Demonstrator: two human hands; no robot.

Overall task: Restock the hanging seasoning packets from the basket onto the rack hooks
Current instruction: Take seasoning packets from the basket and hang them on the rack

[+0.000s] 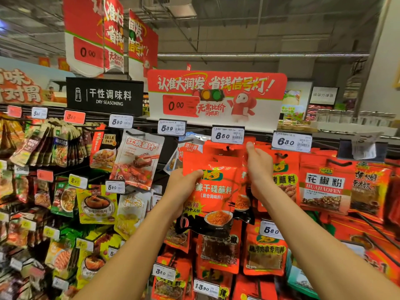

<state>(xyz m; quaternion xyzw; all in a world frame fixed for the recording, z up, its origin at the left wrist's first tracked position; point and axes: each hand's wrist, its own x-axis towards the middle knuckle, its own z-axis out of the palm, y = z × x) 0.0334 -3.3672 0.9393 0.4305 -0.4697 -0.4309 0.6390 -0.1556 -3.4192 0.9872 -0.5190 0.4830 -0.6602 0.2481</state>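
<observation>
While the left hand [184,182] grips a red seasoning packet [213,191] by its left edge, thumb curled over the front, the right hand [258,169] reaches up at one o'clock of it, fingers closed round the upper part of the packets behind, thumb pointing toward the 8.50 price tag [228,135]. The packet sits at the centre of the view, lifted to hook height, likely so its punched hole can be lined up with the hook [227,148] below that tag; whether the hole is already on the hook cannot be told. The right hand seems to be steadying or parting the hung stock to make a gap. Room is tight: a 6.80 price tag [291,142] and huajiao powder packets [324,185] crowd at three o'clock, a pale sauce pouch [138,159] at nine o'clock, more red packets [218,247] at six. The basket is out of view.
</observation>
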